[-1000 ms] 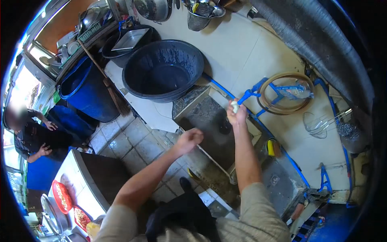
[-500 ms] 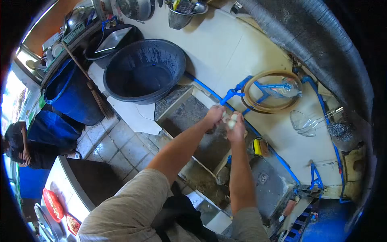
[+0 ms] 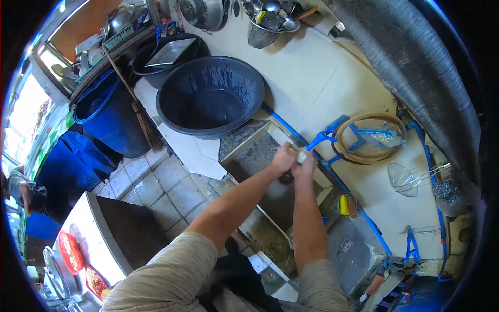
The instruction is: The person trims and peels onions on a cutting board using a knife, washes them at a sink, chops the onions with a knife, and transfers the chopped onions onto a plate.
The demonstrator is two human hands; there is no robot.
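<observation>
My left hand [image 3: 285, 159] and my right hand [image 3: 304, 166] are together over the sink basin [image 3: 247, 158], just below a blue faucet [image 3: 321, 139]. Between them shows a small white rounded thing [image 3: 302, 156]; its kind I cannot make out. The fingers of my right hand are closed around it. My left hand is curled against it from the other side, and whatever lies inside its fingers is hidden. A dark, roundish spot [image 3: 286, 178] shows just beneath the hands.
A big black basin [image 3: 210, 122] stands beyond the sink. To the right are a round wooden-coloured ring [image 3: 340, 151], a wire whisk [image 3: 403, 179] and a yellow sponge [image 3: 344, 205]. A broom [image 3: 143, 119] leans by a blue bin [image 3: 112, 135]. Another person [image 3: 23, 190] stands far left.
The view has shifted, so the surroundings sit further right and lower. My hands have drawn closer together, and less of the white things shows between them.
</observation>
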